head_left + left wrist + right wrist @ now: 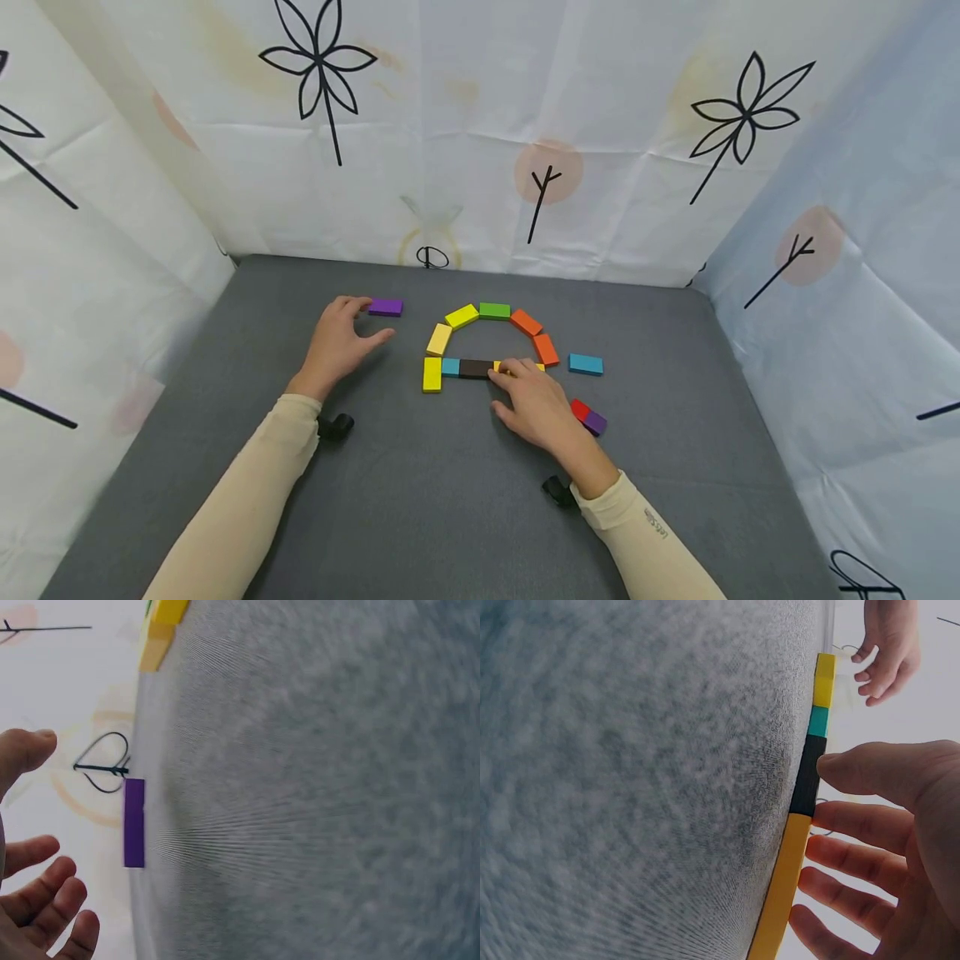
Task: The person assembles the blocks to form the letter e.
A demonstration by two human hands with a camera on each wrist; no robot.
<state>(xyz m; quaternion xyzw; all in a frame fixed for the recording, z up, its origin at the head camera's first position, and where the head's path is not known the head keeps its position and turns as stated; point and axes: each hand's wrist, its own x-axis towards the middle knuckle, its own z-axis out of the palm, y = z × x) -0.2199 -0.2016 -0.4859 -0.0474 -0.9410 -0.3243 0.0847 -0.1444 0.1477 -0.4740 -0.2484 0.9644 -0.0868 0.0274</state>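
My left hand (pixel 339 346) is beside a purple block (pixel 386 308), its thumb and fingers spread apart; the left wrist view shows a gap between the fingertips and the block. Over a straight row of blocks is my right hand (pixel 534 402), its fingers at a long orange-yellow block (pixel 784 881) and its thumb by a black block (pixel 808 776). A small teal block (pixel 450 367) and an upright yellow block (pixel 432 375) continue this row leftward. Above it curves an arch of yellow, green (pixel 495 311) and orange blocks (pixel 527 322). The right hand partly covers the row's right part.
A blue block (pixel 586 364) lies to the right of the arch. Red (pixel 580 409) and purple (pixel 596 423) blocks touch each other near the right wrist. Grey cloth (pixel 435 500) covers the table, with white printed curtains (pixel 465 100) around it.
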